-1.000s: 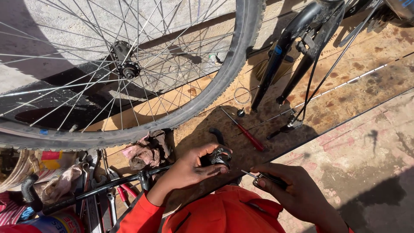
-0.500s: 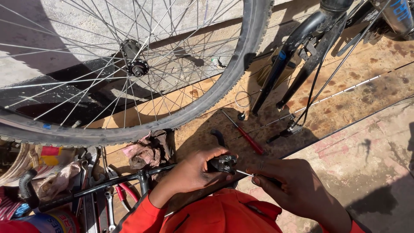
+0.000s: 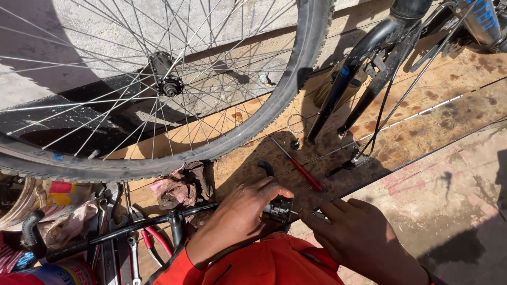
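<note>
Left hand (image 3: 240, 224) fingers wrapped the black brake lever clamp (image 3: 279, 209) on the handlebar (image 3: 132, 226), right hand (image 3: 359, 240) fingers pinched a half-hidden thin tool (image 3: 318, 215) just beside it, red screwdriver (image 3: 301, 169) lay beyond, wrists cut off.

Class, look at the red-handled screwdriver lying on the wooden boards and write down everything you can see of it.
The red-handled screwdriver is slim, with a thin bare-metal shaft and a narrow red grip that looks like plastic. It lies flat on the worn wooden boards, slanting with the shaft end up-left toward the bicycle tyre and the grip down-right. Most of it lies in shadow. Neither hand touches it: the left hand and right hand are lower in the picture, at a small black part.
</note>
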